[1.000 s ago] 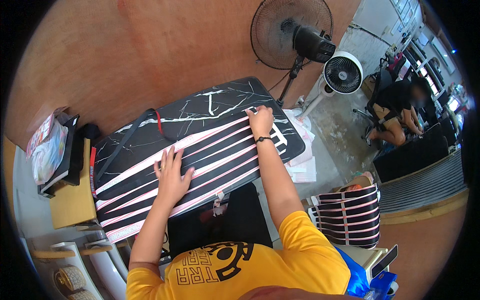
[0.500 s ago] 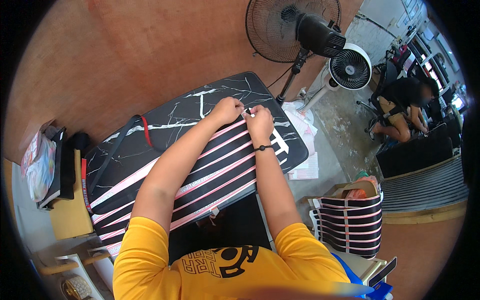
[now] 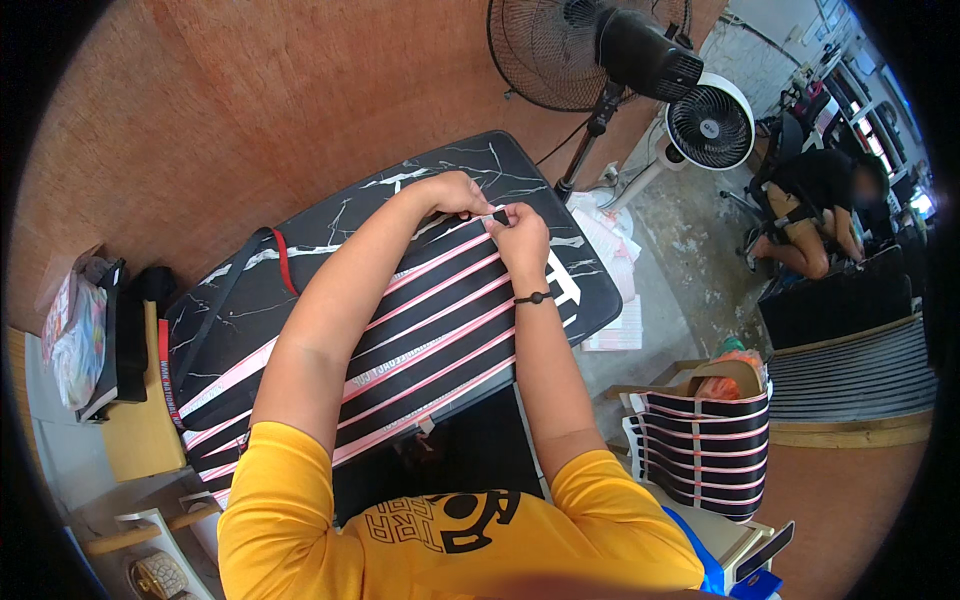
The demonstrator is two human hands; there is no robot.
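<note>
At lower right, a cardboard box (image 3: 715, 372) is filled with an orange bag. At upper centre, both hands' fingers (image 3: 478, 207) are pinched shut on a small black piece (image 3: 500, 216) above the striped sheet (image 3: 440, 320) on the bench (image 3: 300, 265).

A single fisheye view from the person's head, looking steeply down over a yellow shirt (image 3: 450, 540) and both forearms, which enter from the lower edge; the left hand (image 3: 452, 192) and right hand (image 3: 520, 235) meet close together just above the picture's centre, fairly near the lens; beyond them the black marbled table (image 3: 340, 215) bends toward the dark round rim; no second view is shown.
</note>
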